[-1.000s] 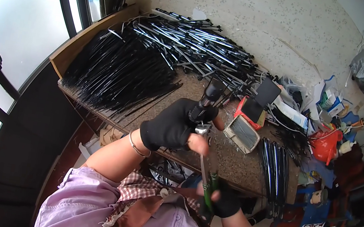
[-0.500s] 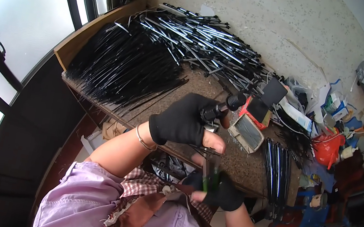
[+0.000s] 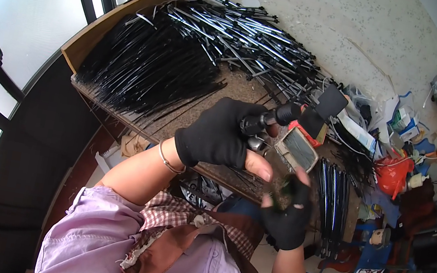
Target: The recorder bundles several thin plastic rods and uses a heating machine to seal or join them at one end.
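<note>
My left hand [image 3: 219, 134], in a black fingerless glove, is closed around a black ribbed cylindrical piece [image 3: 270, 121], with a bit of silver metal [image 3: 255, 143] beside its base. The ribbed end points up and right; the thumb lies bare below it. To the lower right is my right hand [image 3: 288, 218], also gloved and blurred by motion. It seems to grip something dark green [image 3: 279, 196], whose kind I cannot make out. Just beyond the hands a small pale tray [image 3: 280, 150] holds fine wire-like pieces.
Thin black rods [image 3: 148, 73] cover the left of the brown worktable [image 3: 238, 89]. Behind them lie silver-and-black rods [image 3: 247, 34] along the wall. A bundle of dark rods [image 3: 331, 207] rests at the right edge, near a red bag [image 3: 391, 172] and clutter.
The right hand has moved right and up toward the tray, away from the piece in my left hand. My left hand still holds that piece, with a slight shift upward.
</note>
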Available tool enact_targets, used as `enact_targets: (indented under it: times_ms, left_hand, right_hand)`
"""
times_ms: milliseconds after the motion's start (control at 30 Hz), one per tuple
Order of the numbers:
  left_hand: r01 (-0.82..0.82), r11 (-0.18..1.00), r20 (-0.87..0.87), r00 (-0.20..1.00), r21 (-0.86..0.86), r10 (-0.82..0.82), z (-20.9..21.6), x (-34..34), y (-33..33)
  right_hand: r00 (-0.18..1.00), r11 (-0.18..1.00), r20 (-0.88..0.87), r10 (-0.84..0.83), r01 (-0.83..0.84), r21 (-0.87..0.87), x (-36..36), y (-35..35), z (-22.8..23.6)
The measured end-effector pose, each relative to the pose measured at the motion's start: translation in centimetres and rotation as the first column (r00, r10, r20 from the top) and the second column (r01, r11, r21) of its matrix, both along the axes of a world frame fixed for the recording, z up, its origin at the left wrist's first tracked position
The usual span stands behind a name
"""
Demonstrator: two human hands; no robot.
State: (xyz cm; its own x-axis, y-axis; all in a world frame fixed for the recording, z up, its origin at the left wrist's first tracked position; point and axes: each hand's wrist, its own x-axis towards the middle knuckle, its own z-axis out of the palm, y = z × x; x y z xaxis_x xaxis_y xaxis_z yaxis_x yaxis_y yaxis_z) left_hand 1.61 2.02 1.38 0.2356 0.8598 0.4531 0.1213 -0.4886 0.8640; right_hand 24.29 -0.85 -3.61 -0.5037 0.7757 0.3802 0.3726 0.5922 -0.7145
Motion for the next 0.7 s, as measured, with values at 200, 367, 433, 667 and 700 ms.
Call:
enact_targets:
  times_ms: [200, 367, 433, 667, 700]
  left_hand:
    - [-0.029, 0.995, 0.025, 0.999, 0.098, 0.027, -0.3, 0.1, 0.6]
    - [-0.062, 0.992, 0.034, 0.997, -0.111, 0.066, 0.9, 0.0, -1.1]
    - [-0.072, 0.990, 0.041, 0.996, -0.123, 0.078, 0.7, 0.5, -0.9]
    - [-0.141, 0.966, 0.206, 0.961, -0.219, 0.187, 1.2, 2.4, -2.2]
    - [-0.131, 0.970, 0.225, 0.958, -0.205, 0.176, 1.1, 2.2, -2.3]
  right_hand:
    - [0.993, 0.946, 0.086, 0.075, -0.044, -0.320, 0.4, -1.7, -2.5]
    - [0.898, 0.446, -0.427, 0.107, -0.427, -0.787, 0.6, -0.6, 2.0]
    - [0.940, 0.631, -0.286, 0.185, -0.337, -0.699, -0.4, -1.4, 0.6]
    - [0.998, 0.890, -0.059, -0.013, -0.016, -0.455, -2.1, -2.5, -1.7]
    - [0.997, 0.929, -0.028, -0.078, 0.062, -0.364, -2.4, -2.4, -1.2]
